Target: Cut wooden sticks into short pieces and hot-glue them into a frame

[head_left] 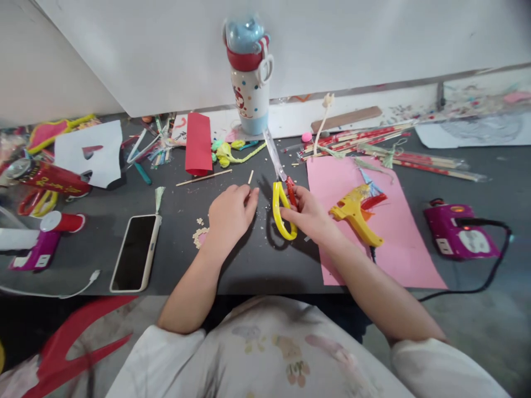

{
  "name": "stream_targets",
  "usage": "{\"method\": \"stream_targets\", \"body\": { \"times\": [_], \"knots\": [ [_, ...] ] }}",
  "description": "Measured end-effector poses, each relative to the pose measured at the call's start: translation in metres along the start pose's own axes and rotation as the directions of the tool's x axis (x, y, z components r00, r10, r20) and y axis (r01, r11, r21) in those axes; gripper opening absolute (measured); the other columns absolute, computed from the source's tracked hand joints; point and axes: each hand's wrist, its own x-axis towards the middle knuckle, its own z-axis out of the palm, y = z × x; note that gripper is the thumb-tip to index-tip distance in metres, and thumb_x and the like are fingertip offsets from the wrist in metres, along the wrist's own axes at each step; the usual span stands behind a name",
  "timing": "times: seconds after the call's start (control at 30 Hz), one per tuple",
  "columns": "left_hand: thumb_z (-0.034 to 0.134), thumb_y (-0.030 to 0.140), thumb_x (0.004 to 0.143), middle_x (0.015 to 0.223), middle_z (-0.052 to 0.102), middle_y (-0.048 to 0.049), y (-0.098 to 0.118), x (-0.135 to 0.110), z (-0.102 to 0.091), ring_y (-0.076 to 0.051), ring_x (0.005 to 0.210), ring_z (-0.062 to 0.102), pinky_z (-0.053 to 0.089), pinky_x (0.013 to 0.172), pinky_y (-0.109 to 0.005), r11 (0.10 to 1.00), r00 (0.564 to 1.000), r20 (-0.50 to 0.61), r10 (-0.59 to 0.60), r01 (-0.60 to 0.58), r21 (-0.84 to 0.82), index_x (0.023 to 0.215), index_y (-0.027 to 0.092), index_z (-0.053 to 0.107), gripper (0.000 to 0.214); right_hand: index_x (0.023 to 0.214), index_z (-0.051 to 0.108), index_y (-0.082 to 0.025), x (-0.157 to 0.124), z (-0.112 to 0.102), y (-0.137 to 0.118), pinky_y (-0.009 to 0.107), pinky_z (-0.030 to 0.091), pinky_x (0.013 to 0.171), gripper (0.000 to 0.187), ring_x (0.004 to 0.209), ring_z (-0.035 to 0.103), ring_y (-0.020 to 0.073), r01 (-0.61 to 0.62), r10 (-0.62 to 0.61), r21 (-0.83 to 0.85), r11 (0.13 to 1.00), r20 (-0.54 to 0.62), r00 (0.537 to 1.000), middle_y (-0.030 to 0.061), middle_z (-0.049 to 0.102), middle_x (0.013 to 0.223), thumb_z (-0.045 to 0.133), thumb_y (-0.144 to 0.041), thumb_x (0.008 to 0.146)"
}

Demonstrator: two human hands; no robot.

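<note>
My right hand (310, 216) is closed on the handles of a pair of scissors (282, 199) with yellow and red loops; the blades point away toward the bottle. My left hand (230, 213) rests knuckles-up on the dark table (249, 265), fingers curled and pinched near a short wooden stick piece (250, 177). What the fingertips hold is hidden. Small wood crumbs (200, 232) lie beside the left wrist.
A dotted water bottle (250, 77) stands at the back. A yellow glue gun (354, 213) lies on pink paper (385, 232). Also here: a phone (136, 251), folded red paper (198, 143), bundled sticks (373, 141), a purple power strip (458, 232), a red can (50, 178).
</note>
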Motion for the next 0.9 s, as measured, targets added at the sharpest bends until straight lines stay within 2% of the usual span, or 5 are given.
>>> {"method": "stream_targets", "body": {
  "times": [0.23,0.47,0.7,0.83,0.9],
  "knots": [
    [0.033,0.044,0.096,0.078,0.061,-0.004,0.004,0.001,0.003,-0.017,0.068,0.059,0.029,0.057,-0.029,0.995,0.995,0.096,0.019,-0.028,0.093,0.081,0.02,0.062,0.041,0.098,0.051,-0.018,0.0,-0.004,-0.02,0.027,0.037,0.057,0.034,0.058,0.047,0.0121,-0.008,-0.011,-0.465,0.885,-0.038,0.999,-0.0052,0.05,0.065,0.06,-0.032,0.068],
    [0.031,0.045,0.095,0.081,0.062,-0.0052,0.005,0.003,0.001,-0.019,0.074,0.06,0.025,0.056,-0.029,0.99,0.992,0.119,0.032,-0.048,0.134,0.076,0.02,0.06,0.043,0.098,0.054,-0.015,-0.031,-0.043,-0.051,0.03,0.04,0.064,0.032,0.077,0.059,0.0225,-0.15,-0.063,-0.782,0.604,-0.234,0.97,0.0078,0.066,0.085,0.054,-0.033,0.072],
    [0.029,0.046,0.094,0.081,0.062,-0.0059,0.005,0.004,0.001,-0.019,0.072,0.058,0.024,0.055,-0.028,0.992,0.99,0.135,0.046,-0.061,0.108,0.075,0.02,0.059,0.044,0.105,0.056,-0.008,-0.074,-0.119,-0.035,0.034,0.043,0.068,0.046,0.09,0.063,0.0326,-0.511,-0.041,-0.806,0.299,-0.546,0.837,0.0207,0.066,0.101,0.053,-0.045,0.077],
    [0.031,0.048,0.093,0.081,0.062,-0.0057,0.006,0.004,0.002,-0.019,0.073,0.058,0.025,0.055,-0.029,0.995,0.99,0.132,0.058,-0.068,0.075,0.076,0.021,0.059,0.043,0.104,0.058,-0.007,-0.09,-0.144,-0.015,0.034,0.043,0.068,0.05,0.091,0.064,0.0325,-0.632,0.02,-0.744,0.216,-0.644,0.765,0.0215,0.067,0.099,0.054,-0.048,0.076],
    [0.03,0.048,0.093,0.082,0.063,-0.0064,0.006,0.003,0.002,-0.02,0.074,0.058,0.025,0.056,-0.029,0.995,0.989,0.134,0.067,-0.076,0.062,0.076,0.021,0.059,0.043,0.098,0.061,-0.008,-0.094,-0.149,-0.006,0.035,0.042,0.067,0.049,0.088,0.065,0.0322,-0.622,0.037,-0.758,0.198,-0.628,0.777,0.0206,0.068,0.095,0.049,-0.052,0.079]
  ]
}}
